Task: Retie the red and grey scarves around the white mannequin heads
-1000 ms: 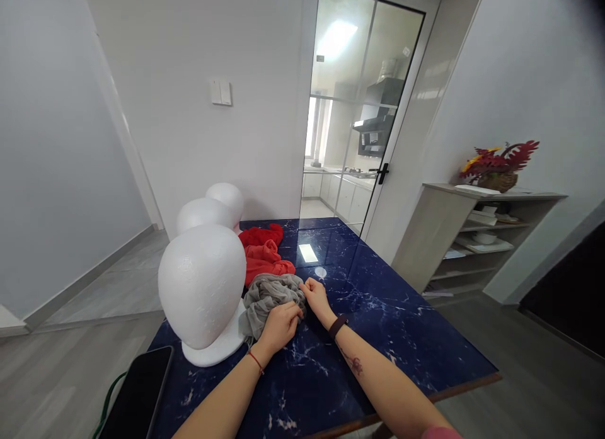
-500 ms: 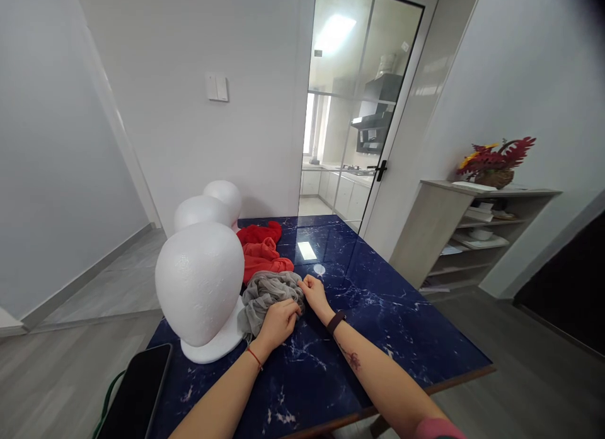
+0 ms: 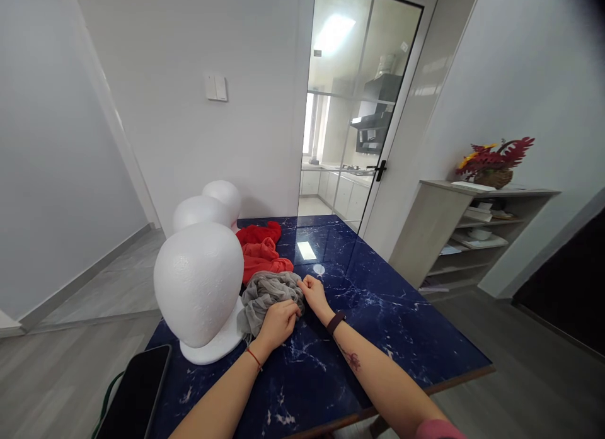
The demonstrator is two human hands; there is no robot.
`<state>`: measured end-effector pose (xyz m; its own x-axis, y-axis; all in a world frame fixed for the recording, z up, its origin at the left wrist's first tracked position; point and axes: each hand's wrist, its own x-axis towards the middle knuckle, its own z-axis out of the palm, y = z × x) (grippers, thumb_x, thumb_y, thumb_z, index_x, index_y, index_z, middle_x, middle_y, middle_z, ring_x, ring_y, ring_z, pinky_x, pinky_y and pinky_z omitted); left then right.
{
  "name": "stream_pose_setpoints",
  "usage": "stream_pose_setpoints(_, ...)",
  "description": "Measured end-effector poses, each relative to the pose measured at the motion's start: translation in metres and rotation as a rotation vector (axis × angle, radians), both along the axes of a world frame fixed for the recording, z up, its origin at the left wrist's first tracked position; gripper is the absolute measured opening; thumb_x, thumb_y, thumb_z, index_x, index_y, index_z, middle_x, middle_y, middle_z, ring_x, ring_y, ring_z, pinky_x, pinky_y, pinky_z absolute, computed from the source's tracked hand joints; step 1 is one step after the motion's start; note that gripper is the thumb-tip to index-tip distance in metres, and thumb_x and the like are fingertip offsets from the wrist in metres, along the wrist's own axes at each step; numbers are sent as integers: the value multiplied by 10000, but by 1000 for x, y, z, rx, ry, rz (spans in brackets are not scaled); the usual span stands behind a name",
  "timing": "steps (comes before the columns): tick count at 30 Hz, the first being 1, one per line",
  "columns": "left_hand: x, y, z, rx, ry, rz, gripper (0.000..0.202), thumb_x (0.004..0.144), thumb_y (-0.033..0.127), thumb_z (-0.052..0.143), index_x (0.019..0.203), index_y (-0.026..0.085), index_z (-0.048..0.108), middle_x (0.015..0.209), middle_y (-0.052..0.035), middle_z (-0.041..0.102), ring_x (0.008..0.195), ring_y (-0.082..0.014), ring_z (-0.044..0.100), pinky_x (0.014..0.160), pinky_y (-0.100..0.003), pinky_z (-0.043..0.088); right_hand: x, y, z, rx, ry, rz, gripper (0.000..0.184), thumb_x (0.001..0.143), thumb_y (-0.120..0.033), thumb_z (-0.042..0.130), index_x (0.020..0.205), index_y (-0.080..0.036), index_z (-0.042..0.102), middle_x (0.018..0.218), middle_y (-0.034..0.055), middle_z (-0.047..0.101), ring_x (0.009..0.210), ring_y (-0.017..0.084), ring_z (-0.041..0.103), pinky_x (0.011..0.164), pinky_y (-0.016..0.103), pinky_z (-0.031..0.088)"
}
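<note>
A bunched grey cloth (image 3: pixel 269 294), thin and wrinkled, lies on the dark blue marbled table (image 3: pixel 350 325). My left hand (image 3: pixel 281 322) is closed on its near edge. At its right end my right hand (image 3: pixel 314 294) pinches the fabric between thumb and fingers. Just left of the cloth stands a white foam mannequin head (image 3: pixel 198 285) on a round base, which the cloth touches or overlaps. Behind the grey cloth lie crumpled red cloths (image 3: pixel 265 250), one darker than the others. What lies under my left fingers is partly hidden.
Two more white foam heads, a middle one (image 3: pixel 201 211) and a far one (image 3: pixel 223 196), stand behind the first. A black phone (image 3: pixel 135 395) with a green cable sits at the near left corner. Beyond are a glass door (image 3: pixel 350 111) and a shelf unit (image 3: pixel 420 231).
</note>
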<state>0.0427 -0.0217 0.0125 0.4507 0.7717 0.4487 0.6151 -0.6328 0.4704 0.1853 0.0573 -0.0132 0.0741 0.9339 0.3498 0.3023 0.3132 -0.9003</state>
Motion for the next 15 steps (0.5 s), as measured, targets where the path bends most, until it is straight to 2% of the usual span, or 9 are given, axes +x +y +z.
stream_pose_setpoints(9,0,-1,0,26,11,-1,271,790,31,392,764,194,607,730,-14,605,705,-135,555,676,-247,416,1,1,0,3,9,-3,375,717,-433,543,517,-207,321,496,-69,300,497,86,267,471,221,221)
stream_pose_setpoints(12,0,-5,2,146,64,16,253,822,62,394,789,189,610,730,-29,598,704,-147,546,663,-261,406,0,1,0,2,17,-8,400,716,-466,551,515,-208,321,496,-69,297,498,86,265,475,223,224)
stream_pose_setpoints(15,7,-17,19,319,156,8,253,855,101,377,791,180,608,709,-48,580,680,-165,523,634,-287,388,0,-2,2,5,27,-21,407,727,-494,556,531,-206,347,507,-65,319,502,90,281,484,227,234)
